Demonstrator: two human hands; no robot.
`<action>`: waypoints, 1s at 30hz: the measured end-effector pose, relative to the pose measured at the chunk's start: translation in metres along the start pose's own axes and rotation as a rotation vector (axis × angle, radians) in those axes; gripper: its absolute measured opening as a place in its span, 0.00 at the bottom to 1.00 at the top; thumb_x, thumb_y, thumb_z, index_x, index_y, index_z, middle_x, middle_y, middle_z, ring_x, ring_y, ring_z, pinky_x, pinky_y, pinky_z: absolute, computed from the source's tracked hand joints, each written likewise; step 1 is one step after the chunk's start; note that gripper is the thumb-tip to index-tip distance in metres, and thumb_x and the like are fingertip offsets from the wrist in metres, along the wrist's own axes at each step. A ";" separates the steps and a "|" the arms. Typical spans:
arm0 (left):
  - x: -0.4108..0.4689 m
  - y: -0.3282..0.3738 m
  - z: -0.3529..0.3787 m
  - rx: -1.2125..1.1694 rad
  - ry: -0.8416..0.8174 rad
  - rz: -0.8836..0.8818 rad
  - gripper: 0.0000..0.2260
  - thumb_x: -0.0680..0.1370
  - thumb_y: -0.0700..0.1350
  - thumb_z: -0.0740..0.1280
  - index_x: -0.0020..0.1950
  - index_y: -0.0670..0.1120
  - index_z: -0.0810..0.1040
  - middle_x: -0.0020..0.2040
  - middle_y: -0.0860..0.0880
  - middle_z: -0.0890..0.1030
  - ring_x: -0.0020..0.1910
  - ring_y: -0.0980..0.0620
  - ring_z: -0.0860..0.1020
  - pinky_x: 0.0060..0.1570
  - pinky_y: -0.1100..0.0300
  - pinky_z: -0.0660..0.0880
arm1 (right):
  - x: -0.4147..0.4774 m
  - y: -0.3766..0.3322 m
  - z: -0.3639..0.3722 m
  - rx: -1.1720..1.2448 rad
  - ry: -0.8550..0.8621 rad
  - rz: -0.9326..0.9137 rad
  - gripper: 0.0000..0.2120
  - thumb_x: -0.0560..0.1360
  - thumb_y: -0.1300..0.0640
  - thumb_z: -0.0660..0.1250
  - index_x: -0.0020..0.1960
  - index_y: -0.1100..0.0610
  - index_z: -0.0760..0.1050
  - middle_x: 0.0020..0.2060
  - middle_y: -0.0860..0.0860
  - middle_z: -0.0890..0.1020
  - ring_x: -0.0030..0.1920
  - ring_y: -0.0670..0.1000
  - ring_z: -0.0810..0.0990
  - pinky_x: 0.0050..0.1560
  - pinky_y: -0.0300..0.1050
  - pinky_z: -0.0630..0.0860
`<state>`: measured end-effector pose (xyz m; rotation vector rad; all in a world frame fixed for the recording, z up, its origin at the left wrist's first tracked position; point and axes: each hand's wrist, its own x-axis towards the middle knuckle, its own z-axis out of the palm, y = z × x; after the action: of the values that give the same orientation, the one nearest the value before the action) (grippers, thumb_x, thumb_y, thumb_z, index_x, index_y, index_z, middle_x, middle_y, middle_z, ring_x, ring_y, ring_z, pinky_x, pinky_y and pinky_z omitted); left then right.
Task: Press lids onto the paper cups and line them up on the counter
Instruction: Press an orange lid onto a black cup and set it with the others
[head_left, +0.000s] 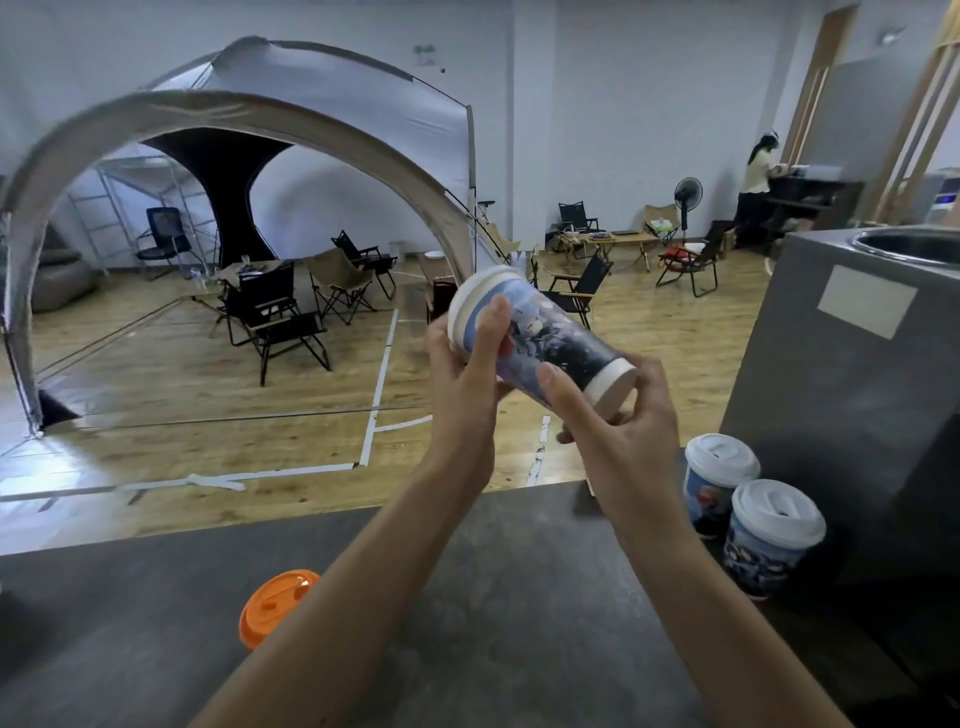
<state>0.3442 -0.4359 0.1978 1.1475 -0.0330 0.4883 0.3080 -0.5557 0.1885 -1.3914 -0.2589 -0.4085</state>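
Paper cup (550, 338), white-lidded, tilted above table (130, 623), left of grey box (857, 389); left grip (467, 358) clamped near lid, right grip (618, 431) clamped at base. Near lidded cup (774, 540) and far lidded cup (719, 478) upright just beside box. Orange lid (275, 605) on table, well left of box.

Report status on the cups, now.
Left hand and right hand grip a tilted cup above the counter. Two lidded cups stand right. Orange lid loose, left. Nothing blocking.

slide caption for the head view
Paper cup held sideways by left hand and right hand over the counter, near two lidded cups and an orange lid
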 end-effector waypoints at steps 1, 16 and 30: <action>-0.001 -0.006 -0.004 0.001 -0.027 -0.069 0.25 0.78 0.61 0.68 0.68 0.47 0.70 0.62 0.42 0.81 0.60 0.43 0.83 0.53 0.46 0.83 | 0.001 0.002 -0.001 -0.077 0.054 -0.097 0.26 0.67 0.42 0.81 0.57 0.48 0.72 0.51 0.52 0.83 0.46 0.49 0.85 0.40 0.42 0.81; -0.055 -0.063 -0.028 -0.680 0.005 -0.642 0.29 0.86 0.62 0.48 0.76 0.44 0.71 0.63 0.34 0.81 0.53 0.41 0.86 0.45 0.48 0.84 | 0.006 0.035 0.004 -0.528 -0.105 -0.334 0.33 0.67 0.34 0.73 0.63 0.53 0.72 0.52 0.47 0.79 0.49 0.49 0.80 0.48 0.48 0.80; -0.035 -0.060 -0.050 -0.298 0.158 -0.372 0.22 0.83 0.56 0.59 0.49 0.43 0.86 0.46 0.43 0.86 0.45 0.45 0.85 0.45 0.52 0.81 | 0.008 0.043 -0.033 -0.517 -0.266 -0.069 0.33 0.60 0.36 0.80 0.55 0.51 0.71 0.45 0.45 0.81 0.42 0.42 0.81 0.40 0.38 0.79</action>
<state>0.3253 -0.4234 0.1159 0.7957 0.2344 0.2305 0.3313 -0.5840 0.1480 -1.9530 -0.4409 -0.3593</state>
